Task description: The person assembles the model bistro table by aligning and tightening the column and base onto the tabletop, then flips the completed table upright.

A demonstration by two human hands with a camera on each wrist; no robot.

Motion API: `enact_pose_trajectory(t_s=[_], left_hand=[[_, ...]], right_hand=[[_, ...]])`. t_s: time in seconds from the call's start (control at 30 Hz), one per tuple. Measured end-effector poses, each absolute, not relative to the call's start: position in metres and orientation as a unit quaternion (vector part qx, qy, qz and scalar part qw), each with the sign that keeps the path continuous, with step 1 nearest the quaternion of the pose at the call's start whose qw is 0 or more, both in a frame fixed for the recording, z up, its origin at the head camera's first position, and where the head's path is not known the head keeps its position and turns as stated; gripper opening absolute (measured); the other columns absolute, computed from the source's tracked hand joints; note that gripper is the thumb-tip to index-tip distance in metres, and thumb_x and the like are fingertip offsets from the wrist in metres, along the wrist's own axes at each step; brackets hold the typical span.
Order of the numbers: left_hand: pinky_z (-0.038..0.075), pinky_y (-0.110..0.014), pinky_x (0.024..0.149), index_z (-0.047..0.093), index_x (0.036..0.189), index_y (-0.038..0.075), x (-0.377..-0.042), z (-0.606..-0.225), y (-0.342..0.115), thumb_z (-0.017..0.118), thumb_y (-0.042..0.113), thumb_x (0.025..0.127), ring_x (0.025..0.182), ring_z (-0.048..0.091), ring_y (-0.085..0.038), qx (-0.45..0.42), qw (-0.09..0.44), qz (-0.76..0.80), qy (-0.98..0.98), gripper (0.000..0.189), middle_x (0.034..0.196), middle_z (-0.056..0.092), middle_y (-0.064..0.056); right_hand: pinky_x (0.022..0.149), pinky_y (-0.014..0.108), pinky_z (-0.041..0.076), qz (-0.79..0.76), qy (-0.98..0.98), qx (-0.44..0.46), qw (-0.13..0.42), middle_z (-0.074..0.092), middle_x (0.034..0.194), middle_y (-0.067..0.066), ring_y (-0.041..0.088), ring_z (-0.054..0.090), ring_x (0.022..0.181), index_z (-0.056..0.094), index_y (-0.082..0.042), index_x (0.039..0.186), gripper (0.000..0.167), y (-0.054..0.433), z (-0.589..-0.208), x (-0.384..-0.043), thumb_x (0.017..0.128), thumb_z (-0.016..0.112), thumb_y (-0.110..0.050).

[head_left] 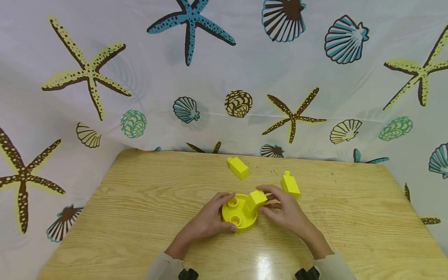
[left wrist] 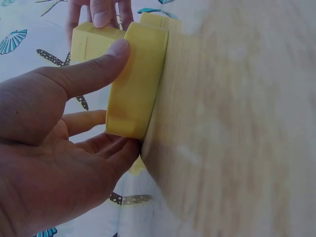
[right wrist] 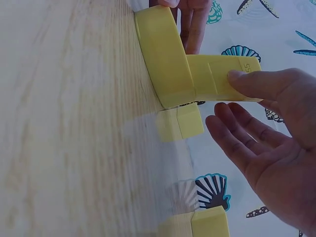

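Observation:
A round yellow base (head_left: 241,225) with raised rim lies on the table, two ring-shaped sockets (head_left: 232,202) showing inside it. My left hand (head_left: 206,219) grips its left side, thumb at the near edge and fingers round the far edge. A yellow rectangular block (head_left: 257,199) stands upright in the base's right part, its lower end hidden by the rim in the right wrist view. Near its top, my right hand (head_left: 288,212) pinches this block between thumb and fingers. Whether the block is fully seated in a socket, I cannot tell.
Two more yellow blocks lie on their sides on the wooden table (head_left: 157,190): one (head_left: 238,168) behind the base, another (head_left: 291,185) just beyond my right hand. A white cloth (head_left: 217,77) with starfish and shell prints hangs behind the table.

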State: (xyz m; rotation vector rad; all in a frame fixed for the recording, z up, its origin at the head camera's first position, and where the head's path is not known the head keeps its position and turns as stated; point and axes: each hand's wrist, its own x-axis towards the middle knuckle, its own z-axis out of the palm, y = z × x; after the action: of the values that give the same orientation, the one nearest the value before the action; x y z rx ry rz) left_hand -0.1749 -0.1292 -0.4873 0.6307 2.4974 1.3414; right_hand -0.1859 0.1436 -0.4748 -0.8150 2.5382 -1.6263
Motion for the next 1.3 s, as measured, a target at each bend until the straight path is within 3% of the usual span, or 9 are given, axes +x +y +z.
enact_pose_trajectory(t_s=[0.17, 0.43, 1.3], left_hand=[[0.033, -0.054, 0.119, 0.04, 0.156, 0.0, -0.174, -0.488, -0.13, 0.088, 0.02, 0.083, 0.141, 0.042, -0.035, 0.212, 0.115, 0.457, 0.856, 0.089, 0.15, 0.043, -0.016], [0.033, -0.054, 0.119, 0.04, 0.156, -0.001, -0.175, -0.488, -0.131, 0.088, 0.019, 0.083, 0.14, 0.043, -0.035, 0.213, 0.113, 0.458, 0.855, 0.089, 0.15, 0.044, -0.017], [0.038, -0.052, 0.116, 0.042, 0.154, -0.003, -0.176, -0.489, -0.127, 0.089, 0.018, 0.082, 0.136, 0.047, -0.035, 0.221, 0.1, 0.455, 0.857, 0.089, 0.146, 0.046, -0.018]], right_hand=[[0.091, 0.038, 0.059, -0.535, 0.804, -0.262, 0.007, 0.061, 0.135, 0.011, 0.033, 0.064, 0.114, 0.061, -0.006, 0.134, 0.049, 0.145, -0.475, -0.185, 0.089, 0.077, 0.003], [0.093, 0.035, 0.058, -0.532, 0.806, -0.26, 0.005, 0.063, 0.134, 0.011, 0.031, 0.064, 0.12, 0.061, -0.006, 0.132, 0.049, 0.145, -0.476, -0.185, 0.088, 0.08, 0.0], [0.09, 0.036, 0.06, -0.52, 0.832, -0.189, -0.037, 0.073, 0.117, 0.011, 0.026, 0.071, 0.109, 0.058, -0.009, 0.121, 0.048, 0.128, -0.476, -0.178, 0.082, 0.088, -0.01]])
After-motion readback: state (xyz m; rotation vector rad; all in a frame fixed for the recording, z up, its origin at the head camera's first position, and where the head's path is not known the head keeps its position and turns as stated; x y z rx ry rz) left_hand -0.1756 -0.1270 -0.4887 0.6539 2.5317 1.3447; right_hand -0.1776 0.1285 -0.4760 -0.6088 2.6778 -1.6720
